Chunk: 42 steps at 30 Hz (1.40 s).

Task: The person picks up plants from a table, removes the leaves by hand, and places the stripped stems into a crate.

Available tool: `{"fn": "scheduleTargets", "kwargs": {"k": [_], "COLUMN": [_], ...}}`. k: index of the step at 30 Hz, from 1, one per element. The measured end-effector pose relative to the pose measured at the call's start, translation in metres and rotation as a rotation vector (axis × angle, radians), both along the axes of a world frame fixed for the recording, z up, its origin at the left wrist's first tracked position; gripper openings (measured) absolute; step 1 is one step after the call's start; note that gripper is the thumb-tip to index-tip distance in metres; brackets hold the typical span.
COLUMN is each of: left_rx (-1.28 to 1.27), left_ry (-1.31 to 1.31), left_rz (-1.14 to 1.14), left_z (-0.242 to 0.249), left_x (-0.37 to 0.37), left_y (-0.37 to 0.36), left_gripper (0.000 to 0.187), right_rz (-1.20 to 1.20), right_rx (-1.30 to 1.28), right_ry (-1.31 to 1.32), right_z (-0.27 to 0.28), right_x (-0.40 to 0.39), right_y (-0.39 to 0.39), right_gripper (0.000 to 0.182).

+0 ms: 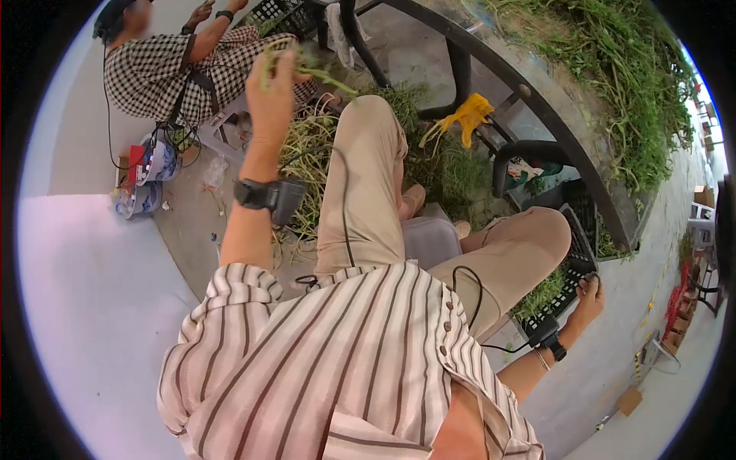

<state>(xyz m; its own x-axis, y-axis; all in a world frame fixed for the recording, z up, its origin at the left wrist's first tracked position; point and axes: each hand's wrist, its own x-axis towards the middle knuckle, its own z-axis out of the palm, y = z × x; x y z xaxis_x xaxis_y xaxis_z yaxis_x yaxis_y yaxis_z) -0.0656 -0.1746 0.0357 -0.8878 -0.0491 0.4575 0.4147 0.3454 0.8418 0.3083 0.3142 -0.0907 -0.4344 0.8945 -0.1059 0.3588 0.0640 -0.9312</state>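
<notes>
My left hand [270, 90] is raised in front of me and shut on a few green stems [326, 75] that stick out to the right. A black watch sits on that wrist. My right hand [590, 295] reaches down at my right side, its fingers curled on the rim of a black plastic crate [576, 239] that holds green plants. My legs in beige trousers stretch forward between the two hands.
A person in a checked shirt [165, 73] sits at the upper left, handling stems. Cut greens [303, 157] lie piled on the floor. A dark round table [560, 134] heaped with greens stands at right. A yellow glove [468, 115] and blue-white bowls [149, 172] lie nearby.
</notes>
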Motion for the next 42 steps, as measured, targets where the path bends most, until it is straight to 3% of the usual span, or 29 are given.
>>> {"fn": "scheduleTargets", "kwargs": {"k": [3,5,6,8,9,11,14,20,22,26,28,30,33,38,42], "left_rx": [-0.224,-0.960,-0.945,-1.079,-1.068,-0.946,-0.764,-0.423,-0.396,-0.332,-0.296,-0.264,-0.254,-0.256,-0.223], "left_ry": [-0.113,-0.168,-0.207,-0.470,-0.190,-0.327,-0.295,0.110,0.056,0.259,0.281,0.310,0.094,0.232,0.291], "left_rz": [0.159,0.268,0.126,0.058,0.093,0.035,-0.030,-0.332,-0.430,-0.571,-0.591,-0.612,-0.659,-0.655,-0.653], "left_z": [-0.014,-0.040,-0.068,-0.073,-0.101,-0.082,-0.066,-0.013,0.000,0.013,0.012,0.012,0.012,0.023,0.031], "left_x": [-0.008,-0.017,-0.022,-0.010,-0.007,0.000,-0.004,-0.015,-0.018,-0.025,-0.029,-0.031,-0.033,-0.050,-0.081], "left_y": [-0.053,-0.095,-0.129,-0.130,-0.143,-0.105,-0.045,0.088,0.124,0.193,0.221,0.242,0.263,0.283,0.305], "left_gripper": [0.026,0.031,0.036,0.036,0.037,0.033,0.028,0.018,0.018,0.032,0.034,0.036,0.038,0.026,0.022], "right_rz": [-0.017,0.004,-0.035,0.023,0.019,0.020,0.004,-0.038,-0.027,0.076,0.091,0.091,0.102,0.034,0.039], "right_rx": [0.015,0.008,0.034,0.062,0.110,0.163,0.207,0.174,0.184,0.371,0.595,0.585,0.682,0.903,0.908], "right_ry": [-0.025,-0.035,-0.017,-0.037,-0.051,-0.037,0.019,0.168,0.195,0.154,0.106,0.113,0.115,0.027,0.046], "right_z": [0.000,-0.004,-0.005,-0.004,0.000,0.009,0.025,0.076,0.090,0.103,0.109,0.112,0.112,0.102,0.098], "right_x": [0.000,0.001,0.001,-0.002,-0.005,-0.011,-0.023,-0.064,-0.079,-0.105,-0.121,-0.138,-0.155,-0.166,-0.165], "right_y": [-0.001,0.002,0.002,-0.002,-0.006,-0.012,-0.020,-0.042,-0.047,-0.045,-0.040,-0.030,-0.020,-0.017,-0.015], "right_gripper": [0.026,0.025,0.025,0.023,0.022,0.021,0.020,0.022,0.025,0.027,0.027,0.027,0.027,0.025,0.024]}}
